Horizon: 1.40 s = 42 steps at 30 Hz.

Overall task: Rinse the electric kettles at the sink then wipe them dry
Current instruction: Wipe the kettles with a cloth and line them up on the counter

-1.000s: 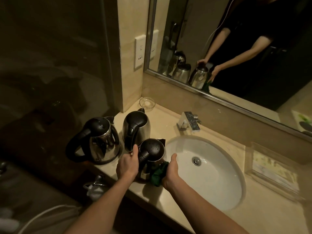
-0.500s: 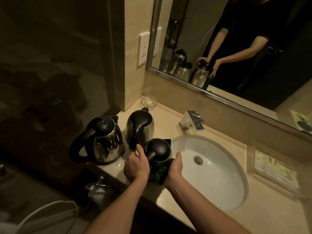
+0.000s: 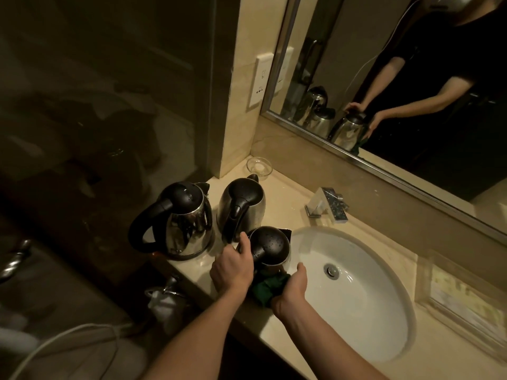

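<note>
Three steel kettles with black lids stand on the beige counter (image 3: 277,207). The nearest kettle (image 3: 271,246) sits at the left rim of the white sink (image 3: 354,294). My left hand (image 3: 233,267) grips its black handle. My right hand (image 3: 292,290) holds a dark green cloth (image 3: 264,287) against the kettle's lower side. Behind it stand the middle kettle (image 3: 242,205) and the left kettle (image 3: 181,218), which rests on its round base. Drops of water show on the lids.
A chrome tap (image 3: 326,205) stands behind the sink. A small glass dish (image 3: 259,165) sits in the back corner below a wall socket (image 3: 260,80). A clear tray (image 3: 463,300) lies right of the sink. The mirror (image 3: 397,86) reflects my arms.
My left hand stays on the handle while my right hand has slid the green cloth lower along the kettle's side. The view has shifted slightly.
</note>
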{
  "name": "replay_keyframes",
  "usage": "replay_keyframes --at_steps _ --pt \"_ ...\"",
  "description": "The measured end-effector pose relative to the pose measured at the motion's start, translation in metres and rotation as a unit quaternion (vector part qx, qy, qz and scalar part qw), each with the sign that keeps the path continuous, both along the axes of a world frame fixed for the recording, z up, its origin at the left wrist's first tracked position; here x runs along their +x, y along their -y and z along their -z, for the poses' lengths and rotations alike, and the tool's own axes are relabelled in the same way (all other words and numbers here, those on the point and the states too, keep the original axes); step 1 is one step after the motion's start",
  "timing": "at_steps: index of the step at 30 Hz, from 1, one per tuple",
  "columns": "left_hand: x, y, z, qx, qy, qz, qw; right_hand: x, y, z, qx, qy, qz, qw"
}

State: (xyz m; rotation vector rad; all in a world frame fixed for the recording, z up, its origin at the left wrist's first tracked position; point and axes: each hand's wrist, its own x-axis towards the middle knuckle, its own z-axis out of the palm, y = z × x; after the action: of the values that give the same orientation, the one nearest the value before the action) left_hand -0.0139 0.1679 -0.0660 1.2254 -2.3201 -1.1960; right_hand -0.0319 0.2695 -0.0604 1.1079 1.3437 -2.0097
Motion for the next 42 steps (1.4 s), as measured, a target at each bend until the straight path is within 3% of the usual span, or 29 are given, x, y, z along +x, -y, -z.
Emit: replay_keyframes --at_steps 10,19,32,36,42 --pt "0.001 0.011 -0.001 -0.002 0.009 0.048 0.999 -0.007 0.002 -0.01 0.073 -0.046 -0.031 0.996" --pt "-0.001 0.014 -0.003 0.022 0.024 0.063 0.998 0.001 -0.005 0.001 -0.017 -0.004 -0.044 0.999" --pt "-0.003 0.023 -0.006 0.029 0.02 0.093 0.995 -0.018 -0.015 -0.019 0.032 -0.066 -0.059 0.996" --pt "-0.003 0.024 -0.007 0.028 0.022 0.097 0.995 -0.015 -0.005 -0.018 0.065 -0.044 -0.057 0.995" --pt "-0.002 0.025 -0.008 0.032 0.025 0.102 0.994 -0.014 -0.011 -0.016 0.028 -0.01 -0.075 0.997"
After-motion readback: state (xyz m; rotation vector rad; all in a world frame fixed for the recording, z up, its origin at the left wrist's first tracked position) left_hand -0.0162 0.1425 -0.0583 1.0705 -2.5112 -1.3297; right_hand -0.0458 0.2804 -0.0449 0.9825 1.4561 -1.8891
